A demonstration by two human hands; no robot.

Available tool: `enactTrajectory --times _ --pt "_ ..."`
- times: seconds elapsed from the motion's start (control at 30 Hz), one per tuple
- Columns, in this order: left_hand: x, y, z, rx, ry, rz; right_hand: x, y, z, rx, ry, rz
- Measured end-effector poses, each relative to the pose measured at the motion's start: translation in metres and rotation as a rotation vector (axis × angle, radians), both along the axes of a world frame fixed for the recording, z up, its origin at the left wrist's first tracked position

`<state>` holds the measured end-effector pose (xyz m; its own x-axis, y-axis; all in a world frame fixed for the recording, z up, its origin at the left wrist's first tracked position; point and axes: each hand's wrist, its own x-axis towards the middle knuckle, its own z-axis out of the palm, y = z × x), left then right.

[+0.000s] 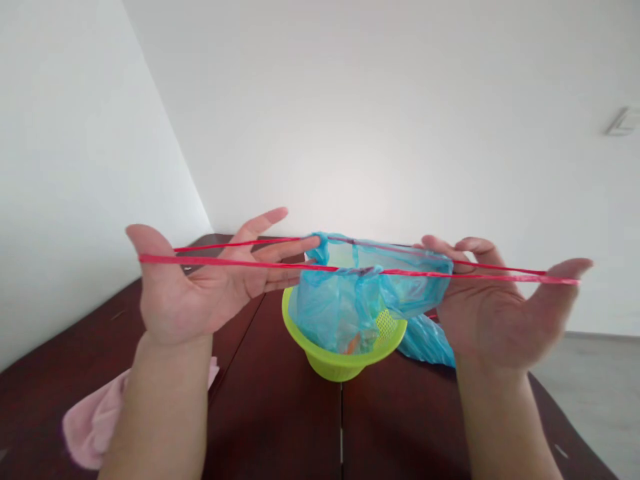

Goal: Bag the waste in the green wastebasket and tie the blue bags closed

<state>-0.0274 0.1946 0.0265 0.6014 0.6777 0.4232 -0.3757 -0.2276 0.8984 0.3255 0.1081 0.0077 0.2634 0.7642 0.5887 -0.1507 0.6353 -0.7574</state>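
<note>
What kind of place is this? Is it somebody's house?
It might be a room in a home, though I can't be sure. There's a dark table, a plain white wall behind it, and a yellow-green basket on top.

No text or label can be read.

Red drawstring [235, 263], blue bag [325, 303] — lime-green basket [335, 368]

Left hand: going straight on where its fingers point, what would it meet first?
The translucent blue drawstring bag, most likely; some fingertips of the left hand appear to be at its edge, though depth is unclear.
</note>
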Motion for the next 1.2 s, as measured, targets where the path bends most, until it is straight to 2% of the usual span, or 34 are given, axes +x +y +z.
enactTrajectory --times 0.03,0.1,0.17,0.27,0.33,0.4,0.53,0.63,0.8,0.9,1.03,1.13,1.2 --pt "0.001 0.001 -0.003 -0.011 0.029 -0.073 -0.002 -0.001 0.001 -0.051 -0.082 0.043" --pt "-0.002 0.006 -0.008 0.004 0.046 -0.156 -0.002 0.000 0.001 -0.101 -0.187 0.035" --pt "-0.008 0.012 -0.010 0.053 0.040 -0.132 0.001 0.005 0.000 -0.073 -0.173 -0.062" --pt "-0.014 0.017 -0.007 0.163 0.038 -0.005 0.009 0.008 -0.002 -0.022 0.003 -0.135" --pt "-0.013 0.014 -0.003 0.185 0.041 0.080 0.012 0.004 -0.002 -0.046 0.073 -0.080" --pt "-0.009 0.006 0.000 0.143 0.042 0.136 0.013 -0.003 -0.001 -0.065 0.071 -0.025" --pt "-0.004 -0.005 0.003 0.049 0.058 0.110 0.007 -0.010 0.001 -0.091 0.005 0.108" --pt "-0.008 -0.002 0.001 0.042 0.038 0.105 0.003 -0.008 0.002 -0.116 -0.082 0.223" --pt "-0.009 0.006 0.002 0.094 0.000 0.113 0.003 -0.005 0.000 -0.148 -0.279 0.258" --pt "-0.005 0.007 0.003 0.076 0.011 0.116 0.003 -0.005 -0.001 -0.184 -0.305 0.288" --pt "-0.015 0.014 0.000 0.054 0.119 0.253 0.004 -0.004 0.002 -0.188 -0.231 0.310" --pt "-0.033 0.021 -0.003 0.124 0.236 0.417 0.006 -0.005 0.006 -0.135 -0.135 0.223" --pt "-0.042 0.023 -0.004 0.169 0.234 0.478 0.009 -0.005 0.007 -0.063 -0.055 0.132"
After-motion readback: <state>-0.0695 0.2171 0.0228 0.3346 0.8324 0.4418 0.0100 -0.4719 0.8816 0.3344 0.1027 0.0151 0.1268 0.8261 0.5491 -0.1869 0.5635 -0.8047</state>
